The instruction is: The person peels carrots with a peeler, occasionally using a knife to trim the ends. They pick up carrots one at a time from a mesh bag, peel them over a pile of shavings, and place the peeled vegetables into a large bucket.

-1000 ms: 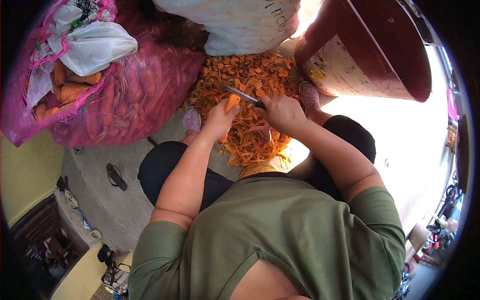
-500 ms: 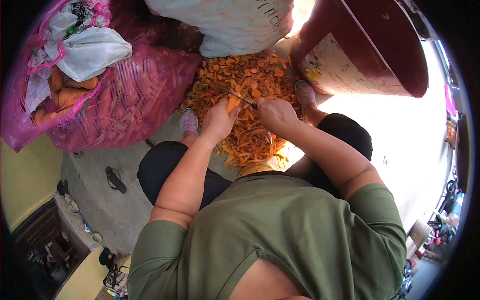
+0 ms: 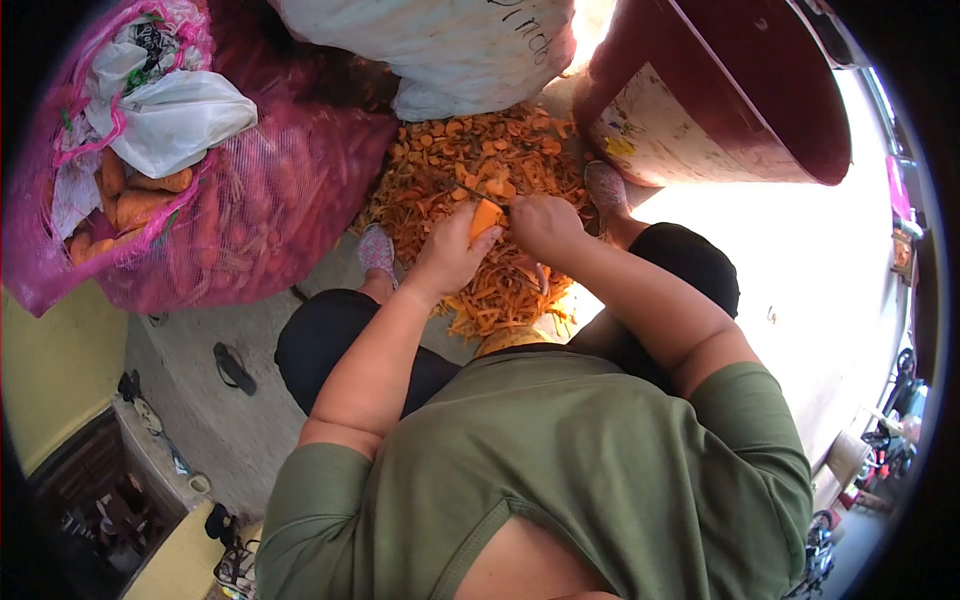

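Observation:
My left hand (image 3: 452, 252) is closed around a peeled orange carrot (image 3: 486, 220), which points up and away from me. In my right hand (image 3: 545, 226) is a knife (image 3: 470, 190), its thin dark blade reaching left across the far end of the carrot. Both hands are close together above a heap of carrot peelings and cut round pieces (image 3: 490, 150) on the floor between my feet. The knife's handle is mostly hidden in my right fist.
A pink mesh sack (image 3: 270, 210) full of carrots lies at the left. Beyond the heap stands a white sack (image 3: 450, 50). At the upper right is a large dark red tub (image 3: 720, 90). A black sandal (image 3: 234, 368) rests on the grey floor.
The carrot has turned and shows a broader orange side. My left hand has opened its angle slightly around it, and the knife lies a little further over the carrot's far end.

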`<action>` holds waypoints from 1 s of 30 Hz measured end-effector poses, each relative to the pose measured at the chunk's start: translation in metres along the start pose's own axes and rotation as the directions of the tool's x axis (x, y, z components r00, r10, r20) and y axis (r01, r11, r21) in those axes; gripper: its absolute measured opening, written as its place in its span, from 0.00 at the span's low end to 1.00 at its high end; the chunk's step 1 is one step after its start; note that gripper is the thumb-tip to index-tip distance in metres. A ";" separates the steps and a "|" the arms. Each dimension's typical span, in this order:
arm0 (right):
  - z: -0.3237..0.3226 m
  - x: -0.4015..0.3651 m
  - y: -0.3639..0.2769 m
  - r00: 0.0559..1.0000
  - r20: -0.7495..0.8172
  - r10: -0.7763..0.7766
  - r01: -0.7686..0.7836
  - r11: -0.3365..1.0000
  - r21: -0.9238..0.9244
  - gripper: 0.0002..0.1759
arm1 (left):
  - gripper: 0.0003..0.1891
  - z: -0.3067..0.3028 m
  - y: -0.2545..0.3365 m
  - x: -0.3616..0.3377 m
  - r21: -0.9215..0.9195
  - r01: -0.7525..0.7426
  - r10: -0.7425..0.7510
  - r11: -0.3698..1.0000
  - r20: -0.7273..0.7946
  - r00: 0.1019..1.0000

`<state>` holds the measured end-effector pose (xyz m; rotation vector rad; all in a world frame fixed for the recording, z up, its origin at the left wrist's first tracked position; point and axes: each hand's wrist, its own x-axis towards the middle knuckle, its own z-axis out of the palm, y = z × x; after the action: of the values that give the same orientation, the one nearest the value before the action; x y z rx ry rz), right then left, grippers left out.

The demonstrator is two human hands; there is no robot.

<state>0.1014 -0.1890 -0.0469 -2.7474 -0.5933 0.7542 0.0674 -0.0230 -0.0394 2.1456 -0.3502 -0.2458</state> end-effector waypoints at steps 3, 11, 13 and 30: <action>-0.013 0.004 0.002 0.981 -0.090 0.170 -0.169 0.985 0.010 0.14 | 0.16 -0.005 -0.008 0.004 -0.277 0.335 -0.322 0.901 0.093 0.942; -0.075 0.011 0.032 0.898 -0.332 0.288 -0.144 0.907 0.396 0.18 | 0.23 -0.023 -0.003 -0.001 -0.443 0.658 -0.387 0.609 0.557 0.734; -0.063 0.009 0.016 0.934 -0.312 0.175 -0.070 0.944 0.321 0.19 | 0.23 -0.022 0.001 -0.004 -0.487 0.663 -0.372 0.568 0.566 0.735; -0.016 0.028 0.044 0.960 0.224 0.168 -0.191 0.978 0.085 0.18 | 0.11 -0.025 -0.003 0.002 -0.851 0.226 -0.473 0.473 -0.029 0.881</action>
<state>0.1459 -0.2177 -0.0599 -2.6653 -0.3330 1.1031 0.0778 -0.0026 -0.0284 1.2147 0.3563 -0.2830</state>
